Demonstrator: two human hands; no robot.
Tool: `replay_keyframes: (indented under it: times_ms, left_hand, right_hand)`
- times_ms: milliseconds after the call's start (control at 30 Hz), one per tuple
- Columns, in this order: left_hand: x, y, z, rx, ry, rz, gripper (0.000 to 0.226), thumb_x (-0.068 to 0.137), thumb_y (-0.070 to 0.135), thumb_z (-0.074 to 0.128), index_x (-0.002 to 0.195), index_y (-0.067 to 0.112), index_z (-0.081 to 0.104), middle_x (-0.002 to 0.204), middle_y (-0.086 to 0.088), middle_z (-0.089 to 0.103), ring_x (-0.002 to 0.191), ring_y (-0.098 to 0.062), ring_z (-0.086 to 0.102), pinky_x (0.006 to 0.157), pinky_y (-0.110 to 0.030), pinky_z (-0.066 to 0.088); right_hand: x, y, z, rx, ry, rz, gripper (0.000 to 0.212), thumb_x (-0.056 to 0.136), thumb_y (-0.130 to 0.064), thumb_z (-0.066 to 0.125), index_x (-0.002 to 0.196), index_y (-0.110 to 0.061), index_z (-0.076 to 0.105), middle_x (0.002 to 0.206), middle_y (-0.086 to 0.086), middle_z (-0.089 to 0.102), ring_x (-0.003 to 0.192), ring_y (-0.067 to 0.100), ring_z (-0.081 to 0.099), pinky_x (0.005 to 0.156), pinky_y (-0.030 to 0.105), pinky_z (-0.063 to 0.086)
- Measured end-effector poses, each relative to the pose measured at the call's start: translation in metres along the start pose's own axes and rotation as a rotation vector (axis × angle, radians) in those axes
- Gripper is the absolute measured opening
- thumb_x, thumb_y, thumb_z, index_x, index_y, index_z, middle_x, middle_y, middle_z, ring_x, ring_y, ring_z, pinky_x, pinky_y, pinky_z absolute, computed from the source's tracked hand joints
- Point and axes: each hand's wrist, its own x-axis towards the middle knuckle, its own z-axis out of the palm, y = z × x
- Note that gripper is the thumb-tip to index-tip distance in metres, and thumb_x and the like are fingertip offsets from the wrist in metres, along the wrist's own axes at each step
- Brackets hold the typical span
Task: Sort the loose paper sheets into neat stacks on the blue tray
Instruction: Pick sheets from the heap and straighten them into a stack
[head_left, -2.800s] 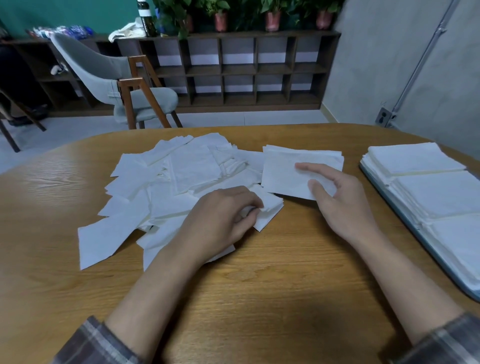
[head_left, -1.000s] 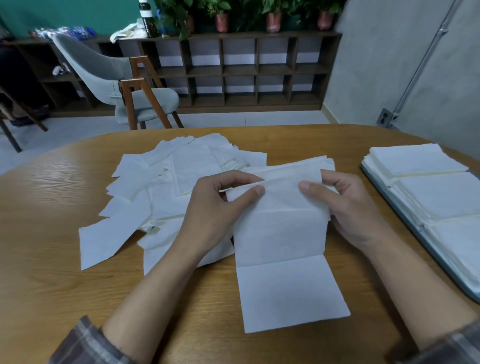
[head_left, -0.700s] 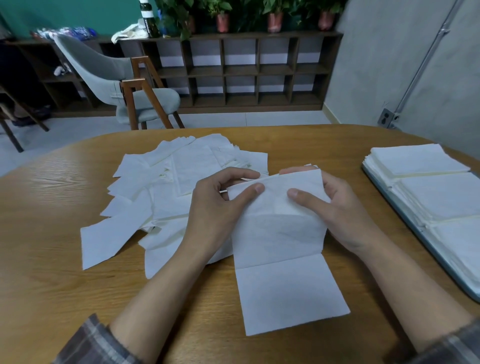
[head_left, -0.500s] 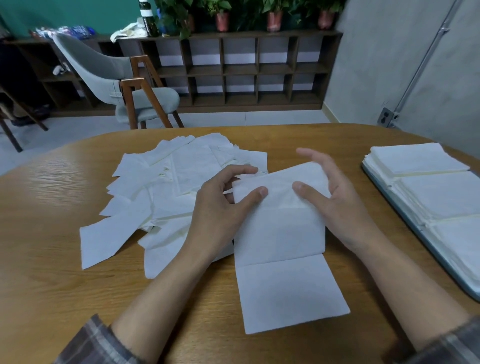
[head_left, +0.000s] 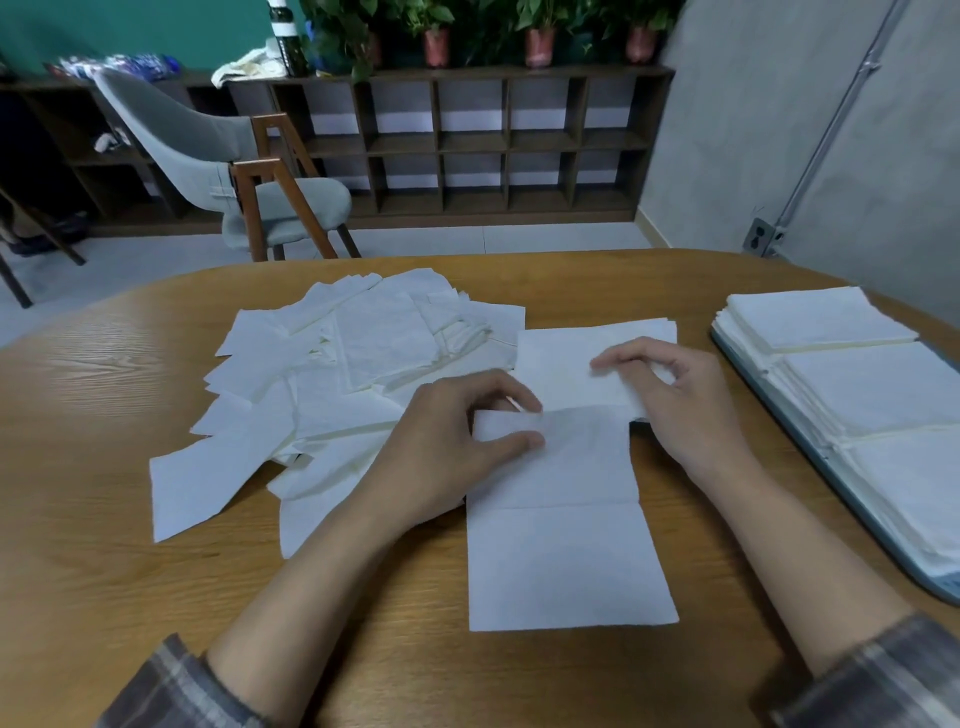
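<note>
The long sheet (head_left: 563, 525) lies unfolded in the lower centre of the frame, flat on the bench (head_left: 104, 519), with one crease across its middle and its far end lifted and bent over. Both hands work on this far end. The left hand (head_left: 457, 447) pinches the upper left edge between thumb and fingers. The right hand (head_left: 680, 400) has its fingers curled on the upper right part and seems to pinch the fold there, though the exact contact is partly hidden. Just behind the sheet, under the right hand, lies a small flat packet of paper (head_left: 561, 348) that is not yet on the tray. To the left, in the middle of the frame, the loose pile (head_left: 363, 374) spreads wide, with many sheets crossing each other at different angles. At the right edge of the frame the blue tray (head_left: 878, 525) carries at least three neat stacks (head_left: 878, 387), side by side and touching, each already many sheets high. I judge the task is well on its way but far from finished. The tray is well filled, yet the loose pile remains large, and every sheet of it must be folded or squared before it joins a stack. The sheet in the hands is only in the middle of its folding.
</note>
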Motion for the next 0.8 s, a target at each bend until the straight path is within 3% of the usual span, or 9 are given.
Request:
replay_keyframes:
  times_ms: [67,100,167,233,333,400,433,633,800]
  left_hand:
    - [-0.003,0.005,-0.004,-0.052,-0.160,0.047,0.008,0.087,0.032,0.086,0.091,0.030,0.080,0.090,0.014,0.077,0.088,-0.005,0.071,0.079,-0.026,0.054]
    - [-0.005,0.007,-0.006,-0.090,-0.245,0.051,0.011,0.088,0.038,0.084,0.089,0.028,0.082,0.088,0.010,0.078,0.085,-0.007,0.070,0.078,-0.025,0.054]
    - [-0.008,0.007,-0.006,-0.103,-0.343,0.056,0.037,0.091,0.060,0.071,0.083,0.026,0.083,0.081,0.000,0.076,0.071,-0.014,0.062,0.070,-0.025,0.046]
    - [-0.007,0.005,-0.002,-0.106,-0.340,0.066,0.056,0.097,0.068,0.055,0.078,0.024,0.082,0.078,-0.008,0.073,0.069,-0.028,0.057,0.070,-0.035,0.043]
    - [-0.005,0.001,0.008,-0.112,-0.215,0.147,0.028,0.103,0.040,0.065,0.087,0.023,0.080,0.086,0.005,0.075,0.079,-0.011,0.066,0.074,-0.029,0.051]
    - [-0.003,-0.004,0.012,-0.024,-0.174,0.196,0.006,0.100,0.025,0.073,0.102,0.027,0.078,0.094,0.009,0.074,0.087,-0.015,0.067,0.073,-0.019,0.049]
    - [-0.002,-0.006,0.013,0.037,-0.190,0.204,0.010,0.099,0.023,0.074,0.107,0.029,0.078,0.095,0.010,0.073,0.088,-0.016,0.066,0.073,-0.016,0.048]
    - [-0.003,-0.013,0.017,0.126,-0.367,0.178,0.007,0.092,0.030,0.082,0.099,0.027,0.084,0.089,0.012,0.074,0.088,-0.011,0.068,0.078,-0.032,0.055]
    - [-0.005,-0.010,0.016,0.190,-0.414,0.206,0.017,0.085,0.039,0.087,0.100,0.030,0.083,0.089,0.012,0.069,0.082,-0.013,0.065,0.071,-0.029,0.054]
  right_hand:
    - [0.000,0.000,-0.001,0.012,-0.013,0.039,0.030,0.103,-0.005,0.057,0.096,-0.019,0.082,0.103,-0.018,0.078,0.105,-0.012,0.064,0.086,-0.001,0.038]
    - [0.000,0.000,-0.001,0.010,-0.015,0.051,0.028,0.103,-0.006,0.058,0.100,-0.020,0.082,0.107,-0.018,0.078,0.107,-0.013,0.063,0.087,-0.002,0.037]
    - [0.001,0.000,-0.001,0.012,-0.020,0.067,0.027,0.103,-0.008,0.060,0.103,-0.023,0.082,0.110,-0.019,0.077,0.110,-0.014,0.062,0.088,-0.003,0.037]
    - [0.001,0.000,0.000,0.007,-0.030,0.072,0.027,0.102,-0.008,0.060,0.104,-0.024,0.082,0.111,-0.020,0.077,0.110,-0.014,0.061,0.088,-0.002,0.037]
    - [0.000,-0.001,0.000,-0.005,-0.033,0.075,0.028,0.103,-0.009,0.060,0.104,-0.025,0.082,0.111,-0.022,0.076,0.109,-0.018,0.059,0.086,-0.006,0.034]
    - [0.000,-0.001,0.000,-0.010,-0.037,0.077,0.028,0.103,-0.011,0.059,0.104,-0.027,0.082,0.110,-0.025,0.075,0.109,-0.021,0.057,0.086,-0.008,0.032]
    - [0.000,0.000,0.000,-0.008,-0.038,0.079,0.028,0.103,-0.011,0.060,0.103,-0.028,0.082,0.109,-0.026,0.075,0.109,-0.021,0.057,0.086,-0.008,0.032]
    - [-0.001,0.000,0.002,-0.002,-0.059,0.071,0.029,0.103,-0.010,0.060,0.101,-0.029,0.083,0.109,-0.027,0.076,0.112,-0.015,0.060,0.089,-0.004,0.035]
    - [-0.002,-0.002,0.002,-0.011,-0.065,0.064,0.030,0.103,-0.010,0.060,0.101,-0.029,0.083,0.109,-0.026,0.076,0.113,-0.015,0.060,0.090,-0.004,0.035]
